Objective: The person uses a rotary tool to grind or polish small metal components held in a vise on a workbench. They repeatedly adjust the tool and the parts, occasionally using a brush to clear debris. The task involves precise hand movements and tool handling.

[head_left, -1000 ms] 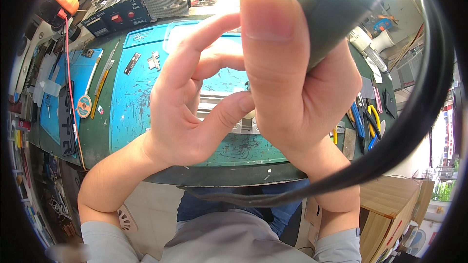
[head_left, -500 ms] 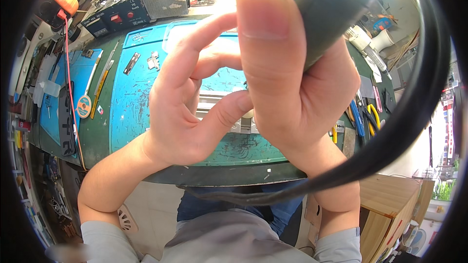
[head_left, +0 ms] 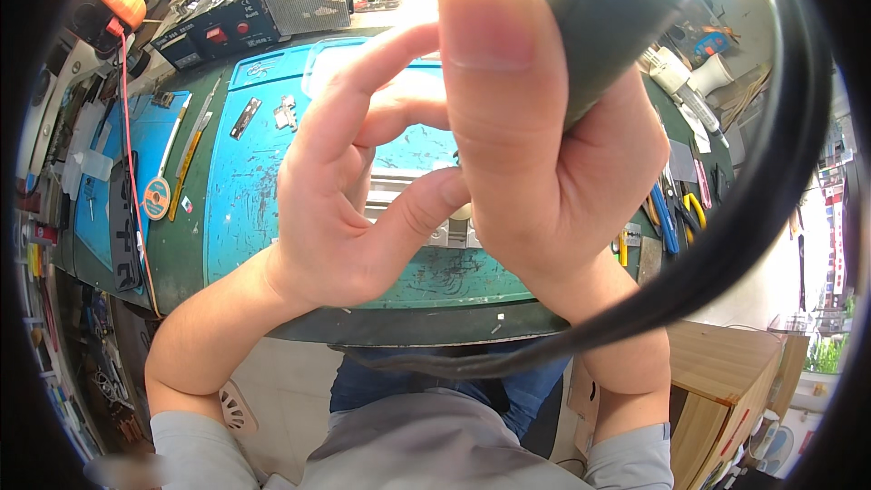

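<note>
Close to the camera, my right hand (head_left: 567, 154) wraps round a dark, thick cylindrical tool handle (head_left: 610, 23), with the thumb pointing up along it. The working end of this tool is hidden behind my hand. My left hand (head_left: 331, 191) curves in from the left, its fingers bent and its thumb tip against the right hand. Whatever its fingertips hold is concealed behind my right thumb. Under both hands lies a silvery metal fixture (head_left: 437, 234), partly covered, on the blue work mat (head_left: 254, 236).
A thick black cable (head_left: 726, 295) arcs across the right side in front of my right forearm. Pliers (head_left: 694, 213) lie at right. A solder spool (head_left: 157, 198) and a yellow knife (head_left: 179, 191) lie at left. A black box (head_left: 240, 32) with red switches stands behind.
The black cable at the right has shifted slightly to the left. Both hands keep nearly the same pose, and the handle has barely moved.
</note>
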A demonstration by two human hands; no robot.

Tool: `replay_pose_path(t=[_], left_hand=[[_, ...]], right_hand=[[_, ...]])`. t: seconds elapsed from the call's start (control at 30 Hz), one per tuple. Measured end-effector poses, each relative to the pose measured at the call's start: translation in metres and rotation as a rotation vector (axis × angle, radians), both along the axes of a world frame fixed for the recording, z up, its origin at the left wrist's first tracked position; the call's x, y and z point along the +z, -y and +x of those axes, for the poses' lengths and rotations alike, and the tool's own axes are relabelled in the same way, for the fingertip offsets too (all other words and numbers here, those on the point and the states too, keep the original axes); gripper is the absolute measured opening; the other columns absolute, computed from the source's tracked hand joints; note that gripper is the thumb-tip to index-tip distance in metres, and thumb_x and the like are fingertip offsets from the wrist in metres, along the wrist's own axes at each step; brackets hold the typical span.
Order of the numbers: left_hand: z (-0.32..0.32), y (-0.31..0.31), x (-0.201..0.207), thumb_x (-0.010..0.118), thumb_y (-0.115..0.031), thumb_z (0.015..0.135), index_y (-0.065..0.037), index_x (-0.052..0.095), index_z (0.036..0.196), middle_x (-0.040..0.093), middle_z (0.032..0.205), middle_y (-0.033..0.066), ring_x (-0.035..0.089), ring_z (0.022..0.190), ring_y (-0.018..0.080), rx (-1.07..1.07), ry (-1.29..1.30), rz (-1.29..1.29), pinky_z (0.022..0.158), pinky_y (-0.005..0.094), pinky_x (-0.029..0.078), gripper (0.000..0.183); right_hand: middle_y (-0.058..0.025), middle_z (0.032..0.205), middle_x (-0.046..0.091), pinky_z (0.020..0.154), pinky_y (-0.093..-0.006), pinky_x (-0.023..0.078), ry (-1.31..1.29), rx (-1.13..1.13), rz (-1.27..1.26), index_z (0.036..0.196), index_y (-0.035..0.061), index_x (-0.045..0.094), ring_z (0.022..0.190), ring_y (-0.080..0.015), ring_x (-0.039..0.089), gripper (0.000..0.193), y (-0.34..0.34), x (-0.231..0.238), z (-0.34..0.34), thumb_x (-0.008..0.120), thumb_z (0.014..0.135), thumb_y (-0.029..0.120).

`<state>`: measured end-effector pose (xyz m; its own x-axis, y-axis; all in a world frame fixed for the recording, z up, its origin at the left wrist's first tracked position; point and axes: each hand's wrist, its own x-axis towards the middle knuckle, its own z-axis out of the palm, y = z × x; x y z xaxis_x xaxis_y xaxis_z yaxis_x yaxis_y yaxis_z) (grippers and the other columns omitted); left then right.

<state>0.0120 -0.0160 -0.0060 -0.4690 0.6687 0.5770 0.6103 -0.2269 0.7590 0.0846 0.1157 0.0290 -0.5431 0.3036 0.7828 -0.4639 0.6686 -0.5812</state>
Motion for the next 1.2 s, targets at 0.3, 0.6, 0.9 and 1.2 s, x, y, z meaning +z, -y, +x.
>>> replay_pose_path(t=[0.3,0.6,0.9,1.2], left_hand=[[0.002,-0.001,-0.001,0.07,-0.024,0.089,0.001,0.041,0.132,0.055,0.125,0.0104,0.055,0.112,0.0176,-0.003,0.054,0.017,0.095,0.032,0.044,0.058],[-0.003,-0.001,0.002,0.07,-0.019,0.087,0.002,0.041,0.134,0.053,0.13,0.013,0.057,0.113,0.0203,-0.034,-0.048,-0.025,0.095,0.034,0.045,0.059],[-0.011,-0.013,0.009,0.064,-0.028,0.094,0.001,0.025,0.148,0.065,0.115,0.0175,0.056,0.081,0.0063,-0.03,0.011,0.218,0.082,0.0221,0.042,0.073],[-0.028,-0.008,0.009,0.054,-0.02,0.101,0.002,0.049,0.133,0.067,0.091,0.0078,0.057,0.073,0.0075,0.069,0.015,0.186,0.076,0.0219,0.045,0.039]], right_hand=[[-0.0018,0.061,0.058,0.047,-0.0242,0.043,-0.148,-0.014,-0.051,0.081,0.0024,0.058,0.05,-0.0111,0.053,0.025,0.002,-0.003,-0.012,0.076,0.082,0.02],[-0.0023,0.08,0.062,0.061,-0.0198,0.043,-0.156,0.1,0.024,0.1,-0.003,0.061,0.068,-0.0055,0.054,0.023,-0.008,-0.007,-0.005,0.061,0.095,0.019],[-0.0025,0.065,0.051,0.056,-0.0207,0.032,-0.03,-0.129,-0.183,0.086,0.0007,0.065,0.059,-0.0078,0.046,0.059,-0.024,0.024,0.003,0.042,0.098,0.053],[-0.0024,0.067,0.048,0.054,-0.022,0.029,-0.053,-0.115,-0.277,0.085,0.0029,0.063,0.058,-0.0093,0.038,0.063,-0.056,0.026,0.007,0.041,0.097,0.061]])
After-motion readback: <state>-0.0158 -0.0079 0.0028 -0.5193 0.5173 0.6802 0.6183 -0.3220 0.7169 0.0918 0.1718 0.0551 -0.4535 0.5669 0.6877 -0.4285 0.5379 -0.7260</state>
